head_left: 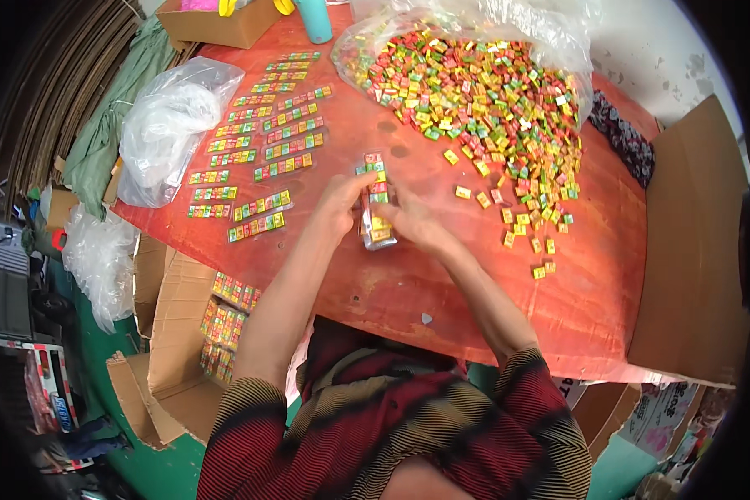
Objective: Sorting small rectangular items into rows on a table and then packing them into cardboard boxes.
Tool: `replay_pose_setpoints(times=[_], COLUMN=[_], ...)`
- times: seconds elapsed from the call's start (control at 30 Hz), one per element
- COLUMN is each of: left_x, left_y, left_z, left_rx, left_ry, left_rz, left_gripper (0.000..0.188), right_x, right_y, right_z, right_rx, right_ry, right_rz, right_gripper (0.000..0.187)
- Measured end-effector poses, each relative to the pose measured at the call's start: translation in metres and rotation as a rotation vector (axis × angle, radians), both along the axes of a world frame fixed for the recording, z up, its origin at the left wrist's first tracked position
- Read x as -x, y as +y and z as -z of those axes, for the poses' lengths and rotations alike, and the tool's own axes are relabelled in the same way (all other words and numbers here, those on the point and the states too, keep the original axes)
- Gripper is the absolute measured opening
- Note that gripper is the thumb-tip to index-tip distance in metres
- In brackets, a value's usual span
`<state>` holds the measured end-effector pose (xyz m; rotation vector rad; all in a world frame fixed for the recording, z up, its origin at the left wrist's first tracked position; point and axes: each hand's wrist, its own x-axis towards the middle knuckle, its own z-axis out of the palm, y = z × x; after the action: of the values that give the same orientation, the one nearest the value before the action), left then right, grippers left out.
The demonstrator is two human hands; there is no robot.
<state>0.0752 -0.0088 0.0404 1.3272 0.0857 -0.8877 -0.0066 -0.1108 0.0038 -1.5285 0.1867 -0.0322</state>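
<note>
— How's the light?
— Bright, even daylight; the red tabletop (pixel 442 283) shows only soft shadows, and the clear bag (pixel 508 21) glares a little.
— Sharpness?
— Crisp centrally; edges bend and fade into a black fisheye rim.

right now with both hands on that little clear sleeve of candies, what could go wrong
The clear sleeve is held between the left hand and right hand over the red table; a loose grip might let its small squares slide out. Loose candies lie near the right edge and could be knocked off. The filled strips beside the left forearm could get swept aside.
</note>
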Motion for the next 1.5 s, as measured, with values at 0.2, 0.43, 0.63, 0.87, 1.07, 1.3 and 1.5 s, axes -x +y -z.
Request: replay_pose_setpoints(times=[0.2, 0.43, 0.63, 0.87, 1.07, 1.3, 1.5], left_x=[0.035, 0.052, 0.065, 0.071, 0.081, 0.087, 0.091], left_y=[0.028, 0.047, 0.078, 0.101, 0.108, 0.109, 0.109], left_z=[0.018, 0.009, 0.010, 0.015, 0.012, 0.010, 0.004], left_rx=[0.132, 0.106, 0.209, 0.267, 0.313, 0.365, 0.444], left_ry=[0.067, 0.077, 0.286, 0.361, 0.414, 0.426, 0.494], left_rz=[0.094, 0.090, 0.145, 0.115, 0.077, 0.045, 0.028], left_gripper=[0.023, 0.022, 0.028, 0.034, 0.033, 0.032, 0.036], right_x=[0.043, 0.065, 0.090, 0.096, 0.098, 0.099, 0.100], right_y=[0.034, 0.060, 0.056, 0.046, 0.056, 0.057, 0.061], right_z=[0.004, -0.032, -0.035, 0.004, 0.011, 0.005, -0.004], right_rx=[0.302, 0.707, 0.690, -0.047, -0.170, -0.323, -0.188], right_ry=[0.166, 0.215, 0.123, 0.048, 0.006, -0.031, -0.041], right_rz=[0.043, 0.071, -0.031, 0.101, 0.067, 0.074, 0.187], right_gripper=[0.066, 0.080, 0.072, 0.049, 0.040, 0.038, 0.050])
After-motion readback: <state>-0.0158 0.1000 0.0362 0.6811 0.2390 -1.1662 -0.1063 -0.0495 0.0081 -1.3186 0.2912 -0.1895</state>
